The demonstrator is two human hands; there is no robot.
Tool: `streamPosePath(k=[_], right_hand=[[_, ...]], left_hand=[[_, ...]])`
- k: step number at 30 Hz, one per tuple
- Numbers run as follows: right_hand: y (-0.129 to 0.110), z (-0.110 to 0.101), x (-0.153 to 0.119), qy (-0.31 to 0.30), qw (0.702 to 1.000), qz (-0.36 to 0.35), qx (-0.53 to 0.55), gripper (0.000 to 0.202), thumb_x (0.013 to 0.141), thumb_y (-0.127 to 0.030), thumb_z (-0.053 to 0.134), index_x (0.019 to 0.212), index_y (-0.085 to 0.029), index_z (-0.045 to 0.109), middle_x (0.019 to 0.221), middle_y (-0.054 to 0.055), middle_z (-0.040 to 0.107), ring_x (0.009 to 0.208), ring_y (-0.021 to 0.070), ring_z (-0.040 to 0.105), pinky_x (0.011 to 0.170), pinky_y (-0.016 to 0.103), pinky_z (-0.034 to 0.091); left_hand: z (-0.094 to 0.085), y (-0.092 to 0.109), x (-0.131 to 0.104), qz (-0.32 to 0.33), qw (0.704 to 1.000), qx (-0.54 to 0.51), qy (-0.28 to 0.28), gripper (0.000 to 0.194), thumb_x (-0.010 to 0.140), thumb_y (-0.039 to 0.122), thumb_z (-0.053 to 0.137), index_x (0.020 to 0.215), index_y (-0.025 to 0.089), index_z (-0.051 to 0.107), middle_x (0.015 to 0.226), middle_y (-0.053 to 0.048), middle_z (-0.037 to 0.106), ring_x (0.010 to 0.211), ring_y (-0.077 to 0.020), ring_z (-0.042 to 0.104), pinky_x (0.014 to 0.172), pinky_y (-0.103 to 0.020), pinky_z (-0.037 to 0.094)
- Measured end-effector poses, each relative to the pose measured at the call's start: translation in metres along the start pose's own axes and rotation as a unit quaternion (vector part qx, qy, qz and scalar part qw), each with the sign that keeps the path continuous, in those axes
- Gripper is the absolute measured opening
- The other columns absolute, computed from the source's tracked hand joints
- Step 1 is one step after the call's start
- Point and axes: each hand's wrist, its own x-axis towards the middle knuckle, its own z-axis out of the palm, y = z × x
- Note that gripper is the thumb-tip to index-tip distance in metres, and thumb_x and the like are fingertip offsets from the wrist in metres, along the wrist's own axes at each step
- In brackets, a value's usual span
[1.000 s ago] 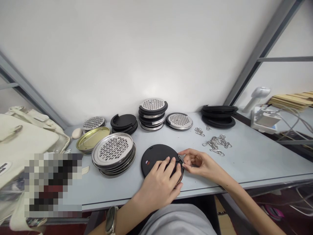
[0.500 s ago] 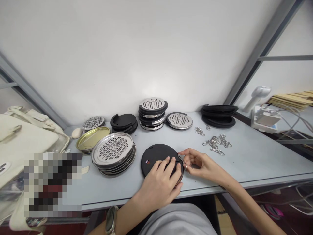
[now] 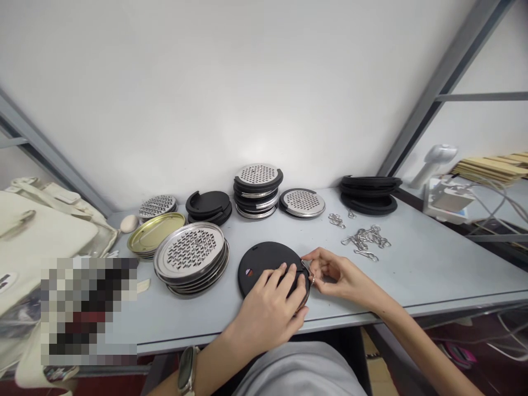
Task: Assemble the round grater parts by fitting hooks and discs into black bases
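Note:
A black round grater case (image 3: pixel 268 257) lies near the front edge of the table, with a small coloured sticker on its face. My left hand (image 3: pixel 276 305) grips it from the near side, fingers spread over the top and thumb at the rim. At the case's right edge, my right hand (image 3: pixel 336 278) pinches a wire spring hook (image 3: pixel 306 265) between thumb and fingertips. The hook touches the rim; whether it is threaded through, I cannot tell. Several loose wire hooks (image 3: pixel 367 239) are heaped to the right, with a smaller bunch (image 3: pixel 337 220) behind.
Left of my hands stands a stack of metal grater discs (image 3: pixel 193 250), beside gold-coloured lids (image 3: pixel 154 234). Along the wall are black holders (image 3: pixel 209 206), a stack of graters in holders (image 3: pixel 258 192), a single grater (image 3: pixel 303 202) and more black rings (image 3: pixel 369 195). A cream bag (image 3: pixel 45 231) sits far left.
Almost nothing differs. Both hands keep their hold on the case and the wire hook; the hook's angle at the rim shifts very slightly.

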Motion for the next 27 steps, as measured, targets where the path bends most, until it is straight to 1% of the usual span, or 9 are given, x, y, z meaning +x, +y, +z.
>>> streamPosePath(k=[5,10,14,16,18,20,23,24,27], right_hand=[[-0.002,0.002,0.0,0.006,1.0,0.018,-0.004,0.025,0.083,-0.039,0.06,0.097,-0.019,0.056,0.079,0.001,0.056,0.073,0.0132,0.054,0.069,0.026,0.047],[-0.007,0.002,0.001,0.019,0.999,0.032,0.011,0.033,0.084,-0.048,0.058,0.099,-0.019,0.056,0.075,0.002,0.061,0.071,0.0147,0.059,0.068,0.028,0.049],[-0.006,0.001,0.004,0.061,0.998,0.033,-0.013,0.034,0.085,-0.05,0.056,0.096,-0.018,0.058,0.069,0.001,0.062,0.067,0.0146,0.06,0.067,0.028,0.049],[-0.003,0.001,0.004,0.083,0.996,0.024,-0.009,0.033,0.085,-0.049,0.057,0.1,-0.019,0.058,0.074,0.002,0.064,0.071,0.0159,0.063,0.069,0.029,0.05],[0.0,0.0,0.005,0.105,0.994,0.016,0.013,0.035,0.084,-0.048,0.059,0.105,-0.02,0.055,0.082,0.004,0.066,0.078,0.0176,0.065,0.074,0.031,0.052],[0.004,-0.001,0.005,0.125,0.991,0.02,0.037,0.038,0.081,-0.048,0.062,0.106,-0.02,0.054,0.086,0.005,0.068,0.081,0.0191,0.066,0.076,0.033,0.053],[0.006,-0.002,0.006,0.142,0.987,0.051,0.05,0.04,0.077,-0.05,0.067,0.098,-0.02,0.054,0.079,0.005,0.069,0.077,0.0201,0.067,0.075,0.034,0.054],[0.007,-0.003,0.006,0.147,0.986,0.058,0.052,0.039,0.075,-0.051,0.068,0.094,-0.019,0.054,0.08,0.005,0.069,0.075,0.0199,0.068,0.074,0.034,0.054],[0.008,-0.003,0.006,0.166,0.984,0.048,0.049,0.039,0.071,-0.051,0.072,0.083,-0.019,0.054,0.099,0.008,0.067,0.074,0.0184,0.067,0.073,0.033,0.054]], left_hand=[[-0.001,0.0,0.0,0.003,1.0,0.001,0.001,0.045,0.094,0.037,0.039,0.131,0.013,0.047,0.135,-0.013,0.05,0.121,-0.0281,0.046,0.095,-0.039,0.037],[0.0,0.0,0.0,0.0,1.0,0.005,0.002,0.045,0.094,0.037,0.04,0.132,0.013,0.046,0.135,-0.012,0.05,0.121,-0.0276,0.046,0.095,-0.039,0.037],[0.0,0.0,0.0,0.003,1.0,0.004,-0.001,0.045,0.095,0.037,0.038,0.131,0.012,0.046,0.135,-0.013,0.049,0.122,-0.0278,0.045,0.096,-0.039,0.037],[0.0,0.0,0.0,0.003,1.0,0.003,-0.003,0.045,0.095,0.037,0.037,0.131,0.012,0.046,0.135,-0.013,0.049,0.123,-0.028,0.045,0.096,-0.039,0.036],[0.0,0.0,0.0,0.003,1.0,0.004,-0.005,0.045,0.095,0.037,0.037,0.131,0.012,0.046,0.135,-0.013,0.049,0.123,-0.0281,0.045,0.096,-0.039,0.036],[0.0,0.0,0.0,0.004,1.0,0.005,-0.004,0.045,0.095,0.037,0.037,0.131,0.012,0.046,0.135,-0.013,0.049,0.122,-0.0282,0.045,0.095,-0.039,0.036],[0.0,0.0,0.0,0.003,1.0,0.009,0.0,0.045,0.095,0.037,0.038,0.131,0.012,0.047,0.135,-0.013,0.05,0.122,-0.0278,0.046,0.095,-0.039,0.037],[0.0,0.0,0.0,0.003,1.0,0.01,0.001,0.045,0.095,0.038,0.039,0.131,0.013,0.047,0.135,-0.013,0.05,0.121,-0.0276,0.046,0.094,-0.039,0.038],[0.0,0.0,0.0,0.003,1.0,0.01,0.001,0.045,0.094,0.038,0.04,0.13,0.012,0.048,0.134,-0.013,0.05,0.121,-0.0275,0.047,0.095,-0.039,0.038]])
